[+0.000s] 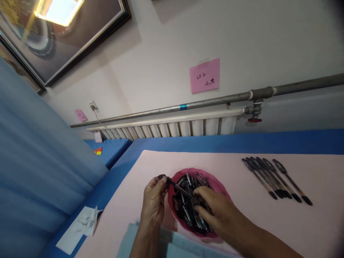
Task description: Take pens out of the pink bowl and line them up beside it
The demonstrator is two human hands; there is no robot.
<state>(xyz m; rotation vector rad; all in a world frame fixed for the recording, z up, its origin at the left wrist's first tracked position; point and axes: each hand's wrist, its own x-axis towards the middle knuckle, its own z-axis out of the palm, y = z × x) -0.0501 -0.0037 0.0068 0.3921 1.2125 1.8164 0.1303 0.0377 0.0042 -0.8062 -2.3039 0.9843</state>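
Observation:
My left hand (156, 197) pinches one end of a dark pen (176, 185) between thumb and fingertips. The pen slants down to the right across a pink basket (222, 187), towards my right fingers. That basket holds many black and clear pen parts (185, 208). My right hand (215, 204) is over its right side with fingers curled among the parts; what they grip, if anything, is hidden. Several assembled-looking pens with black ends (268, 177) lie side by side on the pink table covering (268, 229), to the right of the basket.
Light blue cloth (182, 245) shows below the basket. White papers (77, 229) with dark smudges lie on the blue surface at left, beside a blue curtain (45, 161). A radiator (185, 127) and a pipe (161, 109) run along the wall behind the table.

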